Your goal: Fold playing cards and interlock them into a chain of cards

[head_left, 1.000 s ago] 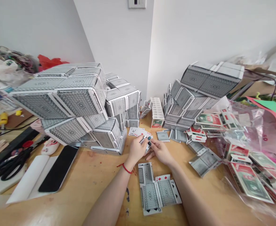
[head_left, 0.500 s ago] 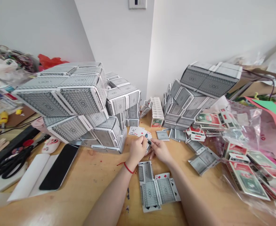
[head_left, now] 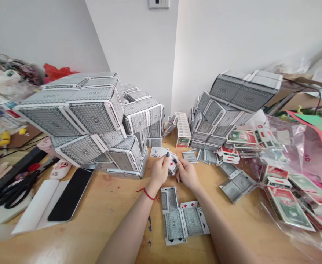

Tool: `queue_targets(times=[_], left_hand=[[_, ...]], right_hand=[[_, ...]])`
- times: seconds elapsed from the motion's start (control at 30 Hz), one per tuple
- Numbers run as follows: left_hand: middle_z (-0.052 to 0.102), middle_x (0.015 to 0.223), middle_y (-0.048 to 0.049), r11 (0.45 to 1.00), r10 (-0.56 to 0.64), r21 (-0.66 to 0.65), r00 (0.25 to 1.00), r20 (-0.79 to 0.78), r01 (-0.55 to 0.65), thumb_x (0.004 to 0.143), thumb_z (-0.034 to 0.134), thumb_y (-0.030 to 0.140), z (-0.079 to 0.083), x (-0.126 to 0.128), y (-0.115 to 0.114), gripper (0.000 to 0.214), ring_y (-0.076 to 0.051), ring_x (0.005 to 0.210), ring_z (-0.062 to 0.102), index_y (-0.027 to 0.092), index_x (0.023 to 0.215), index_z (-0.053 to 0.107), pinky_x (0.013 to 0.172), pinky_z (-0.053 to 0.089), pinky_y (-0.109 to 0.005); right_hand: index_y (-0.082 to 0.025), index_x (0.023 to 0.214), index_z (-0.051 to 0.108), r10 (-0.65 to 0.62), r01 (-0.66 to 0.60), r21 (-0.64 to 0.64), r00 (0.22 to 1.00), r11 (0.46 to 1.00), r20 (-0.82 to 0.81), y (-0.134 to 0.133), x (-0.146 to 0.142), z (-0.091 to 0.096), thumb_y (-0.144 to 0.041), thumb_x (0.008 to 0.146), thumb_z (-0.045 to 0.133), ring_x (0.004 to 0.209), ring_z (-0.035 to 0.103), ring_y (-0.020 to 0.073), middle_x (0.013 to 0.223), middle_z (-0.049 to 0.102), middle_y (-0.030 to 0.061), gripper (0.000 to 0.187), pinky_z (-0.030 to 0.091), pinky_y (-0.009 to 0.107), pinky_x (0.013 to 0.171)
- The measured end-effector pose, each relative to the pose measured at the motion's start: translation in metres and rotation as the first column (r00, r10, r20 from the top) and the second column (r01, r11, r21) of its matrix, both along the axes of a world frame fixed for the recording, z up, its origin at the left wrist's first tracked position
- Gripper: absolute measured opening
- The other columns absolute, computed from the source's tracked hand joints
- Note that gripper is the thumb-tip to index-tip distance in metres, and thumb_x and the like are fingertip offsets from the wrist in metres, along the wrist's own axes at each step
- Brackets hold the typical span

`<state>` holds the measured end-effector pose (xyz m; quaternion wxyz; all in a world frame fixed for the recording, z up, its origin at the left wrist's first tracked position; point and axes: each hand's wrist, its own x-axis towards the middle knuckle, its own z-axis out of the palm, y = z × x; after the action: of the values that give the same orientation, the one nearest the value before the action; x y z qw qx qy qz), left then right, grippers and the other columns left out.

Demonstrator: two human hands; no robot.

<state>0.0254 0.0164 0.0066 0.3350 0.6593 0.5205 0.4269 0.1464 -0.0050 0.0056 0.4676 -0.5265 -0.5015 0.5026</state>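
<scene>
My left hand [head_left: 158, 171] and my right hand [head_left: 187, 173] are closed on the two sides of a playing card [head_left: 172, 167], whose face shows red diamonds. Whether more cards lie behind it I cannot tell. Beyond my left fingertips several loose face-up cards [head_left: 157, 151] are spread on the wooden table [head_left: 117, 209]. Below my wrists lie joined cards [head_left: 174, 222], mostly back up, with folded edges showing red diamonds and black spades. Small card pieces [head_left: 190, 157] with grey backs rest just past my right hand.
Tall stacked blocks of grey-backed cards rise at left [head_left: 92, 117] and right [head_left: 229, 99]. A column of white card pieces [head_left: 182, 126] stands between them. A phone [head_left: 70, 194] and scissors [head_left: 20, 190] lie left. Card boxes [head_left: 287, 207] and plastic wrapping crowd the right.
The card between my hands has turned, so its red diamond face now shows toward me. My hands have moved slightly apart. The table's other things stay put.
</scene>
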Motion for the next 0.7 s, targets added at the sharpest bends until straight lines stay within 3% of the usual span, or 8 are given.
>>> queue_targets(times=[0.2,0.3,0.4,0.53,0.7], left_hand=[[0.061,0.078,-0.0037,0.999,-0.033,0.005,0.999,0.035,0.033,0.081,0.042,0.028,0.0,-0.004,0.004,0.019,-0.014,0.069,0.055,0.016,0.086,0.056,0.062,0.042,-0.024],[0.062,0.091,-0.0062,0.998,-0.02,0.059,1.0,0.014,0.019,0.078,0.048,0.024,-0.004,-0.003,0.005,0.02,-0.016,0.08,0.058,0.018,0.095,0.056,0.07,0.045,-0.028],[0.062,0.089,-0.0064,0.998,0.009,0.064,1.0,0.028,-0.011,0.077,0.049,0.024,-0.007,-0.002,0.005,0.022,-0.016,0.075,0.059,0.019,0.098,0.053,0.067,0.047,-0.028],[0.062,0.083,-0.0052,1.0,0.008,0.014,0.998,0.058,-0.009,0.082,0.041,0.023,-0.008,0.0,0.004,0.021,-0.013,0.064,0.06,0.017,0.102,0.047,0.057,0.047,-0.025],[0.063,0.085,-0.007,0.997,0.036,0.074,0.993,-0.112,-0.028,0.083,0.039,0.021,-0.009,0.001,0.004,0.022,-0.017,0.072,0.06,0.017,0.102,0.048,0.063,0.046,-0.027]], right_hand=[[-0.021,0.086,0.042,-0.079,0.077,-0.021,0.984,0.997,-0.162,0.005,0.002,-0.002,-0.043,0.069,0.057,0.034,0.051,0.0125,0.046,0.052,-0.0071,0.031,0.041,0.023,0.033],[-0.02,0.089,0.045,-0.177,0.183,0.034,0.975,0.982,-0.136,0.009,0.004,-0.007,-0.036,0.064,0.063,0.038,0.051,0.0113,0.05,0.053,-0.0064,0.034,0.042,0.022,0.038],[-0.019,0.089,0.048,-0.254,0.262,0.089,0.963,0.961,-0.093,0.011,0.005,-0.01,-0.033,0.061,0.066,0.051,0.056,0.0128,0.06,0.057,-0.0029,0.035,0.045,0.023,0.047],[-0.017,0.077,0.054,-0.229,0.219,0.108,0.968,0.97,0.1,0.01,0.004,-0.011,-0.037,0.065,0.062,0.055,0.056,0.0151,0.062,0.06,0.0019,0.025,0.043,0.024,0.049],[-0.018,0.059,0.051,-0.184,0.131,0.168,0.916,0.977,0.356,0.005,0.004,-0.005,-0.035,0.073,0.052,0.044,0.047,0.0124,0.048,0.053,-0.0005,0.022,0.034,0.022,0.043]])
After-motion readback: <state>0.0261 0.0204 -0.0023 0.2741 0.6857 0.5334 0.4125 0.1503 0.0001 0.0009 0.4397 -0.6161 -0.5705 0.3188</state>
